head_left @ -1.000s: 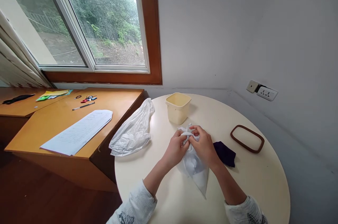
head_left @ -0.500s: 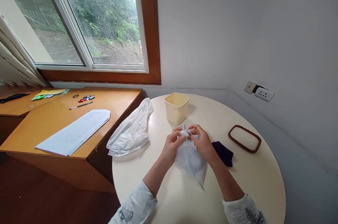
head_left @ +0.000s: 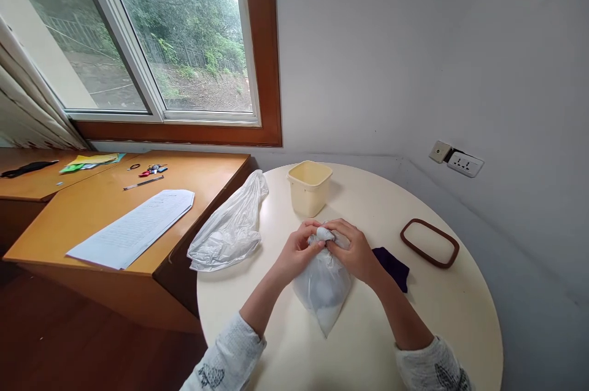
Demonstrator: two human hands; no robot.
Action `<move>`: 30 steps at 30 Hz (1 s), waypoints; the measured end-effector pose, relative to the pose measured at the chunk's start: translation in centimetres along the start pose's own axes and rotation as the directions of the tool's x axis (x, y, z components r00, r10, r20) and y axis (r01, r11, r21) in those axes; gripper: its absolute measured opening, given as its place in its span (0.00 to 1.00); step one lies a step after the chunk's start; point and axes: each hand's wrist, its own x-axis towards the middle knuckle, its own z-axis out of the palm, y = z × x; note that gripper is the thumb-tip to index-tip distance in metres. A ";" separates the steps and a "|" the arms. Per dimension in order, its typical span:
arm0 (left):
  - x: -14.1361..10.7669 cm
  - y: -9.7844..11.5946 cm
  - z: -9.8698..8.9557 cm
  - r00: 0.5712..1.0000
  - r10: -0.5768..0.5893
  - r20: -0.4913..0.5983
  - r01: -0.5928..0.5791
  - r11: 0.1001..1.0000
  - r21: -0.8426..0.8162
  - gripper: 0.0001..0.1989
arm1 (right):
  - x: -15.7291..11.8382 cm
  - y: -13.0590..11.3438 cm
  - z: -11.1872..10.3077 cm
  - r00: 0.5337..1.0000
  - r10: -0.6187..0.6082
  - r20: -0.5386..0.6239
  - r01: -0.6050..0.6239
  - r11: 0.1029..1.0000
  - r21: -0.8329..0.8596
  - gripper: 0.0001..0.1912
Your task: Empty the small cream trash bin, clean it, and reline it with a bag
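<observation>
A translucent white plastic bag (head_left: pixel 323 293) with pale, soft-looking contents sits at the middle of the round table (head_left: pixel 368 342). Its gathered neck is bunched up between my two hands. My left hand (head_left: pixel 301 248) pinches the bunched plastic from the left, thumb and fingers closed. From the other side my right hand (head_left: pixel 352 250) grips the same neck, fingers curled over it. Whether the neck is knotted or only twisted, I cannot tell. A dark purple folded cloth (head_left: pixel 392 267) lies just right of my right forearm, partly covered by it.
Behind my hands stands a cream plastic tub (head_left: pixel 309 189). To the left lies another white plastic bag (head_left: pixel 232 231), crumpled flat. A brown rounded frame (head_left: pixel 429 243) rests at the table's right. Papers (head_left: pixel 138 228) and a pen (head_left: pixel 143 183) lie on the wooden desk.
The filled bag has swung slightly left, its lower corner now pointing nearer to me. My fingers have closed further over the neck, whose top looks rounder and more tightly bunched.
</observation>
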 end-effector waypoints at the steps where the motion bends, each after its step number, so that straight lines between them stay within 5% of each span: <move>1: -0.1 -0.1 0.1 1.000 0.008 0.002 -0.008 1.000 0.010 0.09 | 0.0 0.1 0.0 1.000 -0.001 -0.018 0.001 1.000 0.000 0.12; 9: -0.1 -1.1 0.7 0.983 0.062 -0.176 -0.059 0.998 0.024 0.06 | 0.5 0.1 0.0 0.997 -0.025 -0.075 0.021 0.998 -0.053 0.07; 16: 0.1 -2.0 0.5 0.971 0.040 -0.237 -0.027 0.998 0.059 0.05 | 0.8 -0.4 -0.5 0.994 -0.049 0.102 0.080 0.941 -0.329 0.23; 24: -0.3 -1.7 1.0 0.983 0.035 -0.178 -0.006 0.987 0.162 0.11 | 0.7 -0.1 0.1 1.000 -0.013 -0.015 0.013 1.000 0.013 0.15; 30: 0.2 -2.0 1.2 0.957 0.019 -0.290 0.039 0.980 0.193 0.06 | 1.1 -0.6 0.2 0.994 0.042 0.105 -0.041 0.999 -0.007 0.20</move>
